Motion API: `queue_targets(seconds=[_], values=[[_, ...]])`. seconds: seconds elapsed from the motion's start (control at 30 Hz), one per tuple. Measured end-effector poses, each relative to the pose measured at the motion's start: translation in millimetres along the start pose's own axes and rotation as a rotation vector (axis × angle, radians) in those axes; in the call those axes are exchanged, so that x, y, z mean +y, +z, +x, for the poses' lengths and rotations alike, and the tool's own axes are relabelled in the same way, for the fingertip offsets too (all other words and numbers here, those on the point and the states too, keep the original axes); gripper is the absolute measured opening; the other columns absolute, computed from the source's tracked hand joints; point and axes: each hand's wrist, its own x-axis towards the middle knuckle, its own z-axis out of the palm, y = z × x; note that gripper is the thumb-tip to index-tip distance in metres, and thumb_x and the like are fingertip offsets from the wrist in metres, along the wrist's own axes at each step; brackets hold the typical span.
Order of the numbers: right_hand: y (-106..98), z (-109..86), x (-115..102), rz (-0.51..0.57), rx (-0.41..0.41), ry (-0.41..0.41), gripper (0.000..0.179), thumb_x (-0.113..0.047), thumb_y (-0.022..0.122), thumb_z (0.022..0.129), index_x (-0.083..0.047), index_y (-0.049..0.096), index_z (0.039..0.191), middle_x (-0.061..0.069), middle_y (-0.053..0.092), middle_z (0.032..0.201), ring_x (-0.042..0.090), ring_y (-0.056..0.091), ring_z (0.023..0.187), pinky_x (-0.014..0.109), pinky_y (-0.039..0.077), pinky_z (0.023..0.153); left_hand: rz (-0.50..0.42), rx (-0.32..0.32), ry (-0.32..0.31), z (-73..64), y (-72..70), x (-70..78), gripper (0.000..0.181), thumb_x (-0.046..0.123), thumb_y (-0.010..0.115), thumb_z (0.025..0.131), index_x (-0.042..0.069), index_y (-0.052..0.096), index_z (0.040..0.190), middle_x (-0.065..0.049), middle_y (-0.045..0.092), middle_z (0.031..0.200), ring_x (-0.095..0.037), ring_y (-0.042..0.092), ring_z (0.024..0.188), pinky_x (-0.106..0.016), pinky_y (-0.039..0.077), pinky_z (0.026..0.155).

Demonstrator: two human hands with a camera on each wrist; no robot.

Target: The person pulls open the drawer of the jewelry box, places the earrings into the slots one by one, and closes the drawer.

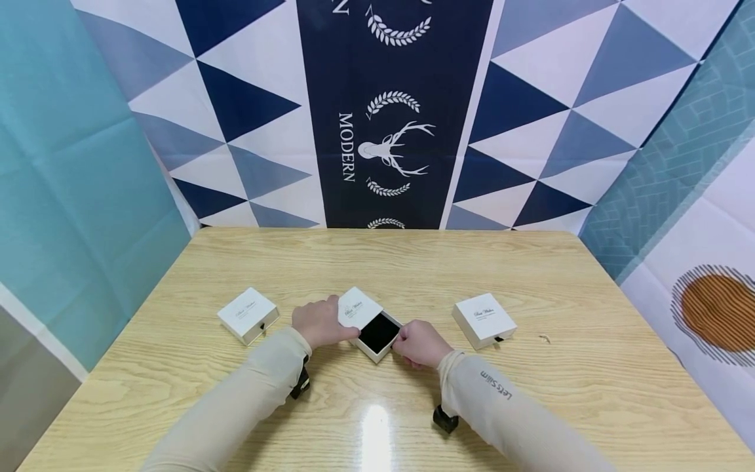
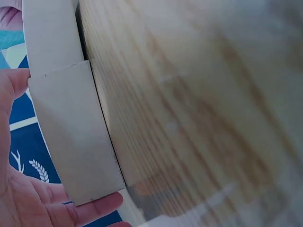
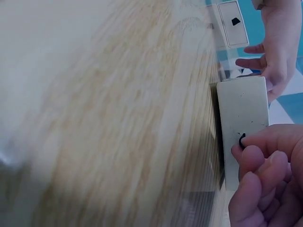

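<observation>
A white drawer-style gift box lies at the middle of the table, with its drawer point(image 1: 378, 332) pulled partly out of its printed outer sleeve point(image 1: 357, 305). The drawer's inside is black. My left hand point(image 1: 316, 322) grips the sleeve, thumb along the near edge by the drawer opening and fingers at its back end, as the left wrist view shows. At the drawer's front, my right hand point(image 1: 421, 343) pinches the small black pull tab point(image 3: 242, 141) between thumb and finger, the other fingers curled in.
One closed white box point(image 1: 248, 314) lies to the left, its black tab facing front right. Another closed white box point(image 1: 485, 319) lies to the right. Both sit on the wooden table point(image 1: 377, 262), which ends at a patterned backdrop point(image 1: 248, 118). A small scrap point(image 1: 544, 338) lies at right.
</observation>
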Motion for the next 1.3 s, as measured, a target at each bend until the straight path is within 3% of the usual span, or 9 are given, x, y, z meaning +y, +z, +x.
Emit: queue_targets(seconds=[0.13, 0.63, 1.17, 1.3], values=[[-2.7, -2.1, 0.9, -0.001, 0.003, 0.006, 0.035, -0.003, 0.056, 0.086, -0.009, 0.05, 0.052, -0.007, 0.044, 0.042, 0.004, 0.039, 0.035, 0.018, 0.032, 0.041, 0.045, -0.002, -0.025, 1.4, -0.9, -0.7, 0.078, 0.057, 0.067, 0.069, 0.002, 0.055, 0.124, -0.006, 0.063, 0.081, -0.02, 0.054, 0.064, -0.039, 0.045, 0.062], [-2.6, -6.6, 2.5, 0.029, -0.033, 0.028, 0.033, -0.006, 0.058, 0.088, -0.006, 0.053, 0.055, -0.006, 0.044, 0.043, 0.006, 0.038, 0.036, 0.018, 0.031, 0.04, 0.03, -0.027, -0.046, 0.7, -4.9, -2.5, 0.079, 0.057, 0.067, 0.07, 0.002, 0.054, 0.124, -0.005, 0.062, 0.082, -0.019, 0.054, 0.064, -0.037, 0.045, 0.06], [-4.5, 0.3, -1.4, -0.005, -0.035, 0.033, 0.035, -0.004, 0.055, 0.086, -0.008, 0.049, 0.052, -0.006, 0.044, 0.041, 0.005, 0.039, 0.034, 0.018, 0.034, 0.041, 0.012, -0.041, -0.026, 0.2, -5.8, -4.2, 0.084, 0.061, 0.069, 0.072, 0.0, 0.052, 0.127, -0.005, 0.062, 0.082, -0.02, 0.055, 0.064, -0.038, 0.045, 0.06], [-12.0, -1.1, 0.4, 0.012, -0.045, 0.078, 0.033, -0.009, 0.054, 0.09, -0.006, 0.055, 0.057, -0.004, 0.047, 0.044, 0.007, 0.042, 0.037, 0.02, 0.038, 0.041, 0.003, -0.046, -0.019, -0.7, -5.8, -3.7, 0.087, 0.062, 0.069, 0.073, 0.0, 0.05, 0.129, -0.005, 0.063, 0.085, -0.02, 0.056, 0.066, -0.038, 0.046, 0.062]])
